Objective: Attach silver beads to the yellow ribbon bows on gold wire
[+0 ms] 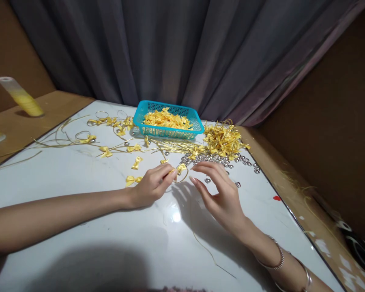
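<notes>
Loop with bow at the hands, over the middle of the white table; the left hand is closed in a pinch at the left end of the loop, whose yellow bow shows just beyond the fingertips; whether the pinch bears on cord, bow or both cannot be told; the right hand stands just to the right, its thumb and fingers parted, with nothing seen between them; the two hands are near each other but apart. The step in hand appears to be the fitting or settling of bow and loop; the next move would seem to call for a steady left pinch and a fine right fingertip grip on the loop's free side, without bending the thin cord. Beyond the hands lie silver bits, strewn toward the right, and straight cords; farther right, a heap of looped bows; at the far side, a blue basket of bows; to the left, loose bows; near the right forearm, a single strand.
</notes>
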Available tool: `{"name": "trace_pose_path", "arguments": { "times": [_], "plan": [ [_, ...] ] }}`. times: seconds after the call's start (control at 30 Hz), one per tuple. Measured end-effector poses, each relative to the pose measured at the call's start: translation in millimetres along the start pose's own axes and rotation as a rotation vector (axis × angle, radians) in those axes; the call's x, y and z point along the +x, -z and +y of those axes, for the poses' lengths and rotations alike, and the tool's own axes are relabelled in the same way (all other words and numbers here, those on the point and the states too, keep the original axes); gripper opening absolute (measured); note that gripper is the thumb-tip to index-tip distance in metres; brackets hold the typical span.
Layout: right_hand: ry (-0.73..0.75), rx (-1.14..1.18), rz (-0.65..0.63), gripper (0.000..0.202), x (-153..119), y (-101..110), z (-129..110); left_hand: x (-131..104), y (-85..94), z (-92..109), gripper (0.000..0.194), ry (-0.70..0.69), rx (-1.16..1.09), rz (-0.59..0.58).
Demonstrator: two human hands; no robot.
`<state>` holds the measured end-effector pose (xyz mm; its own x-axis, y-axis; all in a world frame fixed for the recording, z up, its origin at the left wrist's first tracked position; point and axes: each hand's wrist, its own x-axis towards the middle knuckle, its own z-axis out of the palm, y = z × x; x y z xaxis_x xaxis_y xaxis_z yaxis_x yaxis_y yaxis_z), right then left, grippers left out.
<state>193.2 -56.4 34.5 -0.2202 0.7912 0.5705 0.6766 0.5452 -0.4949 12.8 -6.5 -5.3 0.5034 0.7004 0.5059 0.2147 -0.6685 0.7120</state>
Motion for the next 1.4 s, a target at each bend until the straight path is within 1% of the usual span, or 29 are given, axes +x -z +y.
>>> {"name": "trace_pose_path", "arguments": {
  "times": [0.07, 0.13, 0.2, 0.3, 0.53, 0.63, 0.7, 0.77, 0.83, 0.97, 1.03, 1.1, 1.17, 1.3, 1.4],
  "plan": [
    [0.116, -0.046, 0.051, 0.019, -0.4, -2.2, -0.2, -0.1, 0.1, 0.1, 0.023, -0.024, -0.002, -0.022],
    [0.157, -0.046, 0.035, 0.023, -1.1, -4.2, -0.5, -0.1, 0.2, 0.3, 0.024, -0.043, 0.0, -0.043],
    [0.161, -0.03, 0.004, 0.025, -1.8, -5.5, -0.8, -0.1, 0.1, 0.6, 0.024, -0.06, 0.002, -0.056],
    [0.151, -0.007, -0.036, 0.025, -2.3, -6.1, -1.2, -0.5, -0.6, 0.3, 0.023, -0.087, -0.007, -0.063],
    [0.132, 0.03, -0.071, 0.023, -1.6, -5.4, -3.1, -0.9, -2.1, -1.4, 0.022, -0.122, -0.017, -0.058],
    [0.082, 0.054, -0.016, 0.02, -2.0, -4.5, -5.3, -0.4, -1.5, -0.6, 0.021, -0.136, -0.012, -0.051],
    [0.03, 0.053, 0.041, 0.014, -2.8, -4.7, -6.6, -0.1, -1.0, 0.3, 0.021, -0.14, -0.003, -0.042],
    [-0.024, 0.042, 0.056, 0.006, -4.2, -6.4, -7.2, -0.1, -0.8, 1.0, 0.021, -0.147, 0.008, -0.029],
    [-0.066, 0.036, 0.013, 0.005, -6.2, -9.6, -6.7, -0.2, -0.9, 1.1, 0.021, -0.165, 0.021, -0.019],
    [-0.128, 0.038, -0.147, 0.006, -10.0, -15.8, -4.5, -0.7, -1.8, -0.6, 0.02, -0.211, 0.032, -0.006],
    [-0.146, 0.056, -0.204, 0.011, -10.3, -16.2, -4.4, -0.9, -2.1, -1.6, 0.02, -0.219, 0.033, 0.002],
    [-0.152, 0.073, -0.226, 0.016, -9.4, -14.5, -5.3, -0.8, -2.2, -2.0, 0.019, -0.217, 0.037, 0.007],
    [-0.153, 0.081, -0.219, 0.017, -8.0, -11.8, -6.7, -0.4, -2.1, -1.9, 0.019, -0.212, 0.04, 0.009],
    [-0.144, 0.097, -0.21, 0.015, -5.6, -6.5, -9.6, 0.2, -1.8, -1.4, 0.02, -0.197, 0.043, 0.022],
    [-0.126, 0.097, -0.235, 0.012, -4.5, -2.6, -10.7, 0.3, -1.7, -1.3, 0.019, -0.171, 0.045, 0.033]
  ]
}}
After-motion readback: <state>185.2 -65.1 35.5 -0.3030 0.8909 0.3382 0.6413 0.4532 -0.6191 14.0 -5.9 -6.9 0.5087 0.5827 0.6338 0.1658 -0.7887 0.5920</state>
